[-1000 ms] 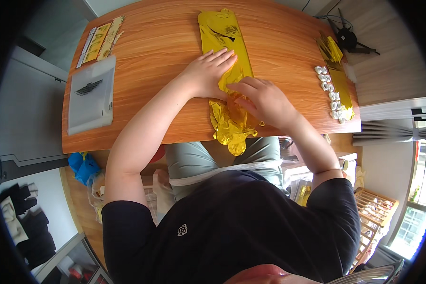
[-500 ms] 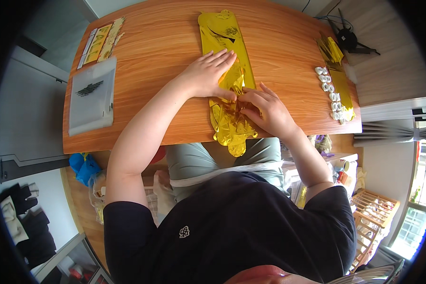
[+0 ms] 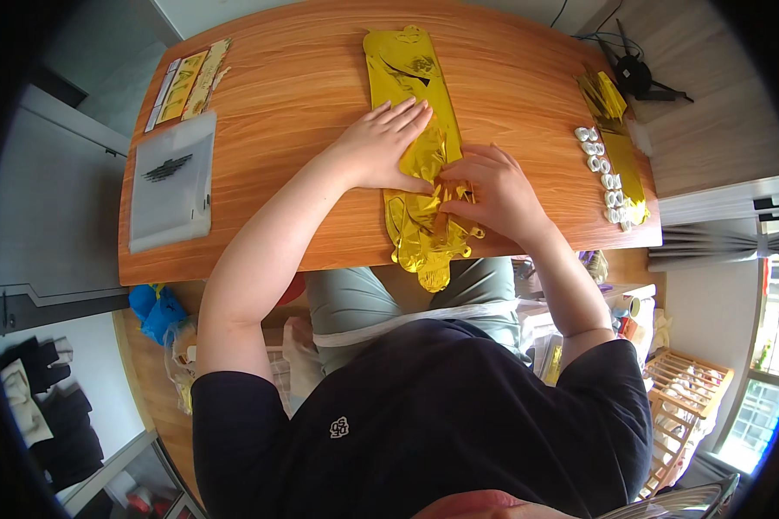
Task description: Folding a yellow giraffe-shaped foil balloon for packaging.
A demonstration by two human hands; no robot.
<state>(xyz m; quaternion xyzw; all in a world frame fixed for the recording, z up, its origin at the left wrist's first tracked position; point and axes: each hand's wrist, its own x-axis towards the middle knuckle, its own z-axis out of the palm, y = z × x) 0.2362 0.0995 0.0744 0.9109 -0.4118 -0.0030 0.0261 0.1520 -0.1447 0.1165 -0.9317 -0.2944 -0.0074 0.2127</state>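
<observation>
A flat gold foil balloon stretches across the wooden table toward me, smooth at its far end and crumpled near the front edge. Its rounded near tip hangs over that edge. My left hand presses palm-down on the balloon's middle, fingers stretched out and thumb pointing right. Just right of that thumb, my right hand has its bent fingers and thumb around a wrinkled fold of foil. The fingertips partly hide the fold.
On the left lie a translucent plastic sleeve bearing dark thin sticks, and yellow printed sheets. Several small white rolls line the right side, beside more gold foil. A black device with antennas stands behind them.
My right hand has shifted slightly up and right, its fingers more bent over the foil. The crumpled foil between the hands has changed shape. My left hand stays flat.
</observation>
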